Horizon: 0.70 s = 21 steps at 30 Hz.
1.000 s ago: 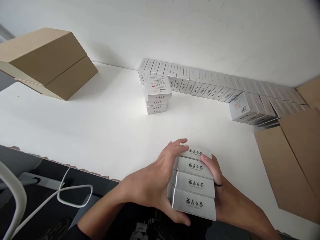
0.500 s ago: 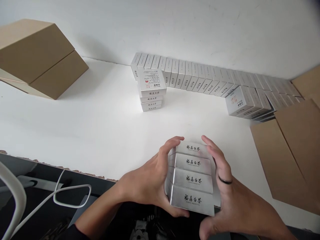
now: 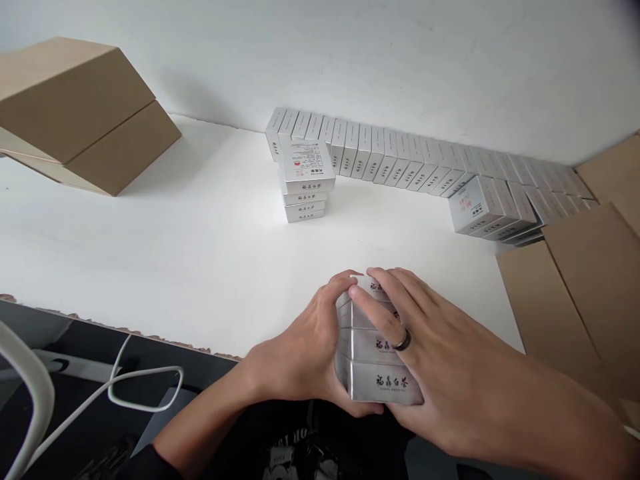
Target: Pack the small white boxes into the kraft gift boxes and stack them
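Observation:
Several silver tea boxes with dark lettering are lined up against each other near the table's front edge. My left hand is wrapped round their left side, fingers at the far end and thumb at the near end. Over their top and right side lies my right hand, a dark ring on one finger, its fingers reaching to the far end and hiding part of the lettering. Farther back stands a stack of the same boxes, with printed text and a red mark on its top face.
A long row of silver boxes stands along the wall, with more boxes in front of its right part. An open carton is at the right, another brown carton at the left. White cables hang below the table's rough front edge.
My right hand has moved left from beside the boxes, and its fingers now lie across their top. My left hand keeps its hold. The view has shifted slightly.

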Motion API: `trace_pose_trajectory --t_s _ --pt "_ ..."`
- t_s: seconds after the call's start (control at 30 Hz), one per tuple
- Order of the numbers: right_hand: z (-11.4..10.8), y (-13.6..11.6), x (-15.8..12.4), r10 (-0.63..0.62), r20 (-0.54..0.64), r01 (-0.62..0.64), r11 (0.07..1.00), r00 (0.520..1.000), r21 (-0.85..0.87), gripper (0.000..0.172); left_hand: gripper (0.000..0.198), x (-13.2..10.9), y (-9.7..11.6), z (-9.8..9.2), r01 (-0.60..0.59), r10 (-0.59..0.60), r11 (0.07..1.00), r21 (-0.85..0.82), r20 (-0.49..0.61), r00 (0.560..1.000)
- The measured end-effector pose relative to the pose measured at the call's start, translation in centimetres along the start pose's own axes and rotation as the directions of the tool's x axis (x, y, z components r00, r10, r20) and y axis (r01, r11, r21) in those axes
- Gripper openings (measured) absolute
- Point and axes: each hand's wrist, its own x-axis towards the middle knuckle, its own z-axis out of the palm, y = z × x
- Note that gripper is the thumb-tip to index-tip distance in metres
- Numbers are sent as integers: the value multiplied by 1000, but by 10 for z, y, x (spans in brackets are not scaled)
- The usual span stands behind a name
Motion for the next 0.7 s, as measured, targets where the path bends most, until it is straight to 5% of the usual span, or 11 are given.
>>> trace_pose_trajectory --t_s 0.23,0.37,0.5,0.6,0.7 --pt "-12 19 -5 24 62 -28 998 998 62 102 159 -4 9 -6 -26 27 997 70 -21 999" --pt "-12 50 -17 144 -94 -130 981 985 145 99 157 -23 8 -15 -95 98 995 31 -114 989" --pt "36 69 -28 276 -319 -159 924 907 347 102 137 -47 4 -13 -128 123 992 9 -344 931" --pt "76 70 -36 306 -291 -171 896 907 410 101 122 -59 2 -7 -109 109 994 24 -438 893" --pt "93 67 -41 333 -288 -190 883 898 430 101 116 -66 -4 -2 -73 79 997 30 -419 905"
